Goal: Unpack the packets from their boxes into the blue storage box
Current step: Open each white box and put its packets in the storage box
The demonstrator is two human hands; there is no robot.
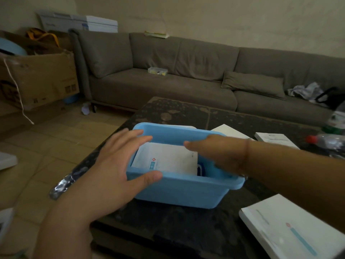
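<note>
- The blue storage box (179, 191) stands on the dark table (186, 113), long axis left to right.
- One white packet (168, 157) lies flat inside, between both hands.
- Left hand (112, 165) and right hand (218, 152): fingers straight, grasping nothing.
- Three white boxes (291, 228) lie right of the right hand.

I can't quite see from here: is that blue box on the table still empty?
No, white packets already lie inside the blue storage box, between the left hand and right hand.

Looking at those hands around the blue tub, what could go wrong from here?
The blue plastic storage box sits near the dark table's left edge; a push from the left hand might slide it. The white packets stand up near the rim and could snag. The right hand could knock the clear red-capped bottle on withdrawing.
</note>
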